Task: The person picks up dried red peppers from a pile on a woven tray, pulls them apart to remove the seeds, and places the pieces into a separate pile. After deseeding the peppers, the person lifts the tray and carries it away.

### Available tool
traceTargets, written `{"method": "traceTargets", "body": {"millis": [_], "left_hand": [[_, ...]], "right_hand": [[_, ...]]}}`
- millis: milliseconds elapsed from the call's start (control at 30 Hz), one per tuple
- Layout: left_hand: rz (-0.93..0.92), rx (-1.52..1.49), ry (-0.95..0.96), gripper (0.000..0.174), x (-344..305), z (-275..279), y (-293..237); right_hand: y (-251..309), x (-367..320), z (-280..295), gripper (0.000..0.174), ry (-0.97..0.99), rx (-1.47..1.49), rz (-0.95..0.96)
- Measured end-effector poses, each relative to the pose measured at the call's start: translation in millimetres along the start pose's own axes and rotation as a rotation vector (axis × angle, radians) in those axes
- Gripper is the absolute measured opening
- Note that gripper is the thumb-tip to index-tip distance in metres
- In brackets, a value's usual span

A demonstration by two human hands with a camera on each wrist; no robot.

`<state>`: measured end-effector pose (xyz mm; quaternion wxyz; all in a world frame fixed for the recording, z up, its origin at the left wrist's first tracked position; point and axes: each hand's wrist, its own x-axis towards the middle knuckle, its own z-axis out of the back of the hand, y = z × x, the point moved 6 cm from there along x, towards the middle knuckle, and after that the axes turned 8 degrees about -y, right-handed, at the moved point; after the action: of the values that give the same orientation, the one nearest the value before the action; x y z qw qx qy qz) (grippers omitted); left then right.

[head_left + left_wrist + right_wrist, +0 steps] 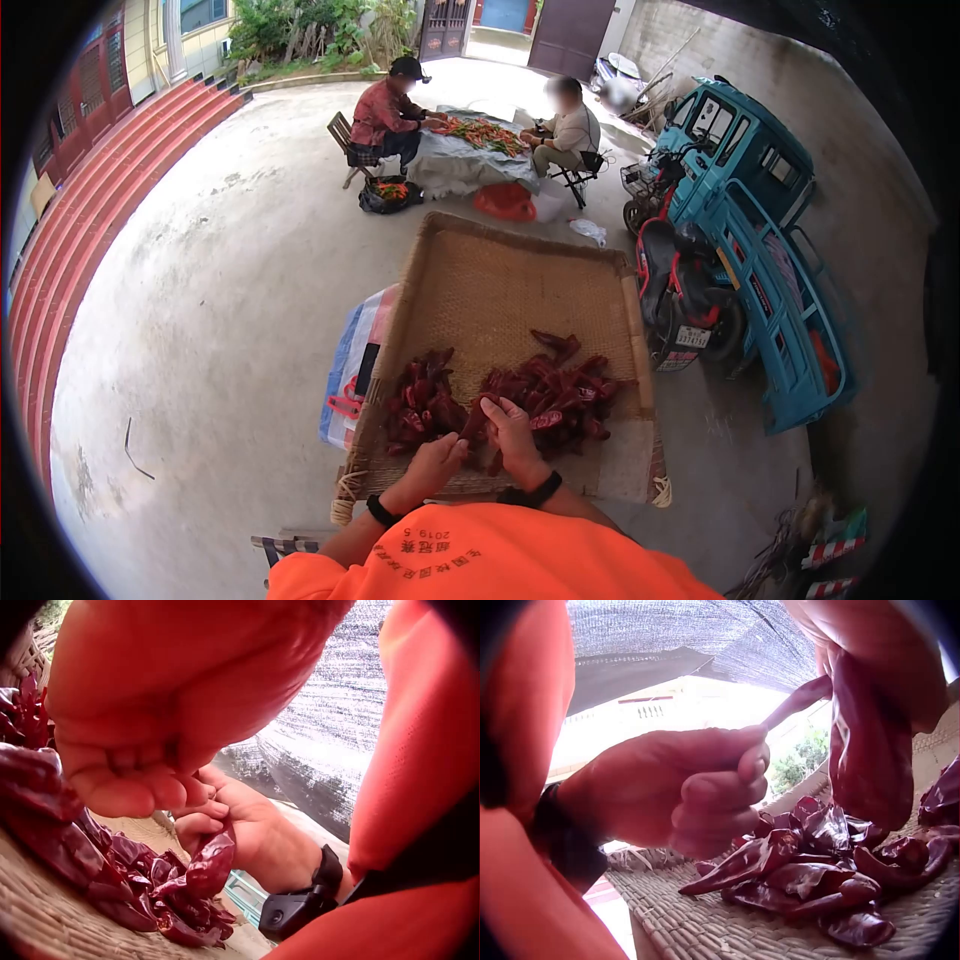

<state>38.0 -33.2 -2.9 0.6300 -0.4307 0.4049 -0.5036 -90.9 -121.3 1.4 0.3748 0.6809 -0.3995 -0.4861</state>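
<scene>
You hold one dried red pepper [870,750] between your two hands, just above the near edge of the woven tray [500,270], at 6 o'clock of it. Your left hand [682,787] is curled almost closed, and its thumb and first finger pinch only the thin stem [799,697]. I think this grip is chosen because the stem is the hard part and gives a firm hold. Your right hand [512,435] is closed around the body of the pepper from above, so the soft, wrinkled skin hangs down freely below the fingers. The two hands are very close, nearly touching, and this seems to keep the pull short and under control. The other peppers lie in two heaps on the tray: the larger heap [560,395] at 1 o'clock from your hands and the smaller heap [420,405] at 11 o'clock, both within easy reach. The tray rests partly on a striped bag [352,345] at 9 o'clock, probably to raise it from the concrete floor. Far at 12 o'clock, two people sit at a covered table [455,165], and a blue vehicle [760,230] stands at 2 o'clock, well apart from you.
</scene>
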Motion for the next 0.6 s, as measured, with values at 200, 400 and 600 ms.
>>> {"method": "traceTargets", "body": {"millis": [200,400,600], "left_hand": [[-0.01,-0.124,-0.034,0.028,-9,8,6],[-0.067,-0.06,-0.071,0.023,-6,12,-3],[-0.142,0.04,0.008,0.019,-4,-4,3]], "right_hand": [[27,13,4,0.022,-0.128,0.173,0.013],[54,41,45,0.017,-0.195,-0.207,0.258],[78,37,85,0.023,-0.472,-0.591,0.563]]}}
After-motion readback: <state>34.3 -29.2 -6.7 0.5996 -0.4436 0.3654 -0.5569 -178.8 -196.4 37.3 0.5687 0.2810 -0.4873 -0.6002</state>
